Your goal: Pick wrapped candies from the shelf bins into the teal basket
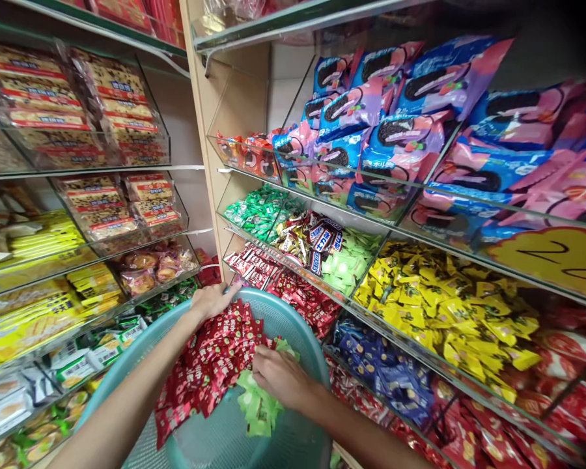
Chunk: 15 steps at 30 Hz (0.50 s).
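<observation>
Hands (279, 376) at basket (300, 322), right clutching green packets (260, 412); SNICKERS bars (325, 237) shelved.

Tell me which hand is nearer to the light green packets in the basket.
Right. The right hand is closed on the light green packets; the left hand is farther away, at the far rim of the basket, past the red packets.

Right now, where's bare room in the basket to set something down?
Bare basket floor shows below the red packets, left of the green packets. Bare wall shows between right hand and rim. Crowded: red heap, green beside it.
</observation>
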{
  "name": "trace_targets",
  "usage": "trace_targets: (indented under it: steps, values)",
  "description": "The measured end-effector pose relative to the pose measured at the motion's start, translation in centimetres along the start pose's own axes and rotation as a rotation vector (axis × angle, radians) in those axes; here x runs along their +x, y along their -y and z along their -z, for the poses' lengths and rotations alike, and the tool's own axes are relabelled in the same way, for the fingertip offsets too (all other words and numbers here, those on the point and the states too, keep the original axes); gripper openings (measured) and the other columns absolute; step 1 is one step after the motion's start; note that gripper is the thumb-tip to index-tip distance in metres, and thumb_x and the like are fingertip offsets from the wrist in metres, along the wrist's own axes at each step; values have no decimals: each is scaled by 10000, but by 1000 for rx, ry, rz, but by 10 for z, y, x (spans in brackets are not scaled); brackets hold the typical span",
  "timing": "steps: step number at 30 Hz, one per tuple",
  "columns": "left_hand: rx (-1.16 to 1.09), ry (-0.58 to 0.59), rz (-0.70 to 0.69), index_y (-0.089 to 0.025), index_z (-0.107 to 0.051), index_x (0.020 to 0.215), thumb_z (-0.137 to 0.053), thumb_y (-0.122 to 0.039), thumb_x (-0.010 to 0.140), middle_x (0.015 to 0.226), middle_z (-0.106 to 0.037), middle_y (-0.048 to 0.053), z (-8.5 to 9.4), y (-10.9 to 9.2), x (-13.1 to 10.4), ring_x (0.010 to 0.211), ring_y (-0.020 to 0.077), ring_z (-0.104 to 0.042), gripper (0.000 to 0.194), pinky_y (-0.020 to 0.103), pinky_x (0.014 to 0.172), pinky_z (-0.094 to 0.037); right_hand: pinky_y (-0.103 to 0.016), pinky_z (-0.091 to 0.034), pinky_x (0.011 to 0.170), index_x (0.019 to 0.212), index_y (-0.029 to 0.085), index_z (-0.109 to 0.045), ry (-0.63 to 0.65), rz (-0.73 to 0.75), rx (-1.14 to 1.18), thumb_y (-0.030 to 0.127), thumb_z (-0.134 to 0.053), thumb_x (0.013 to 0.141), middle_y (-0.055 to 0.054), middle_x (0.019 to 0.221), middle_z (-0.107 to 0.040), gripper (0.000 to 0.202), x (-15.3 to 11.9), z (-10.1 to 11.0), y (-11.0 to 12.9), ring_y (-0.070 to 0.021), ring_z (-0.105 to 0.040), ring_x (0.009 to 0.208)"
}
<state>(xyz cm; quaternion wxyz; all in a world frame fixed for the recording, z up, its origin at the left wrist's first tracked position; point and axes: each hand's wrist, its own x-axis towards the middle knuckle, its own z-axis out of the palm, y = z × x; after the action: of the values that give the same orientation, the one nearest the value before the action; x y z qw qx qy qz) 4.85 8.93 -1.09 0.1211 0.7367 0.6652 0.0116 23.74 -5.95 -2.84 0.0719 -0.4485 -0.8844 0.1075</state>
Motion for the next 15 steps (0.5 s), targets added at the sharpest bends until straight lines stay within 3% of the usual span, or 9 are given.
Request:
trace_targets:
  steps: [5,8,13,15]
  values:
    - [-14,-3,0,-215,-600,995,-36,-760,663,1012,-665,137,3,-6,-1,980,312,-586,851,420,812,-397,-263,-406,600,781,177,-570,51,-1,-24,202,-486,803,-19,870,-608,91,-4,-2,-1,-143,-574,696]
    - [-25,-6,2,-206,-601,1002,-36,-757,668,1023,-660,146,6,-9,-2,986,313,-584,857,421,816,-399,-262,-416,627,829,185,-568,17,26,-7,286,-553,778,-16,930,-589,114,-8,14,0,-154,-574,759]
    - [-18,-10,1,-204,-607,986,-34,-757,666,1006,-663,149,3,-9,1,968,319,-590,858,429,813,-405,-271,-411,660,875,180,-566,-137,74,-47,310,-486,834,-31,932,-570,158,-10,82,1,-148,-544,779]
    - [-11,-13,-4,-208,-605,990,-35,-755,668,1011,-661,147,1,-9,3,968,318,-589,853,433,816,-405,-307,-412,686,874,168,-572,-201,18,-137,278,-433,862,-48,914,-581,178,-8,116,0,-166,-536,777]
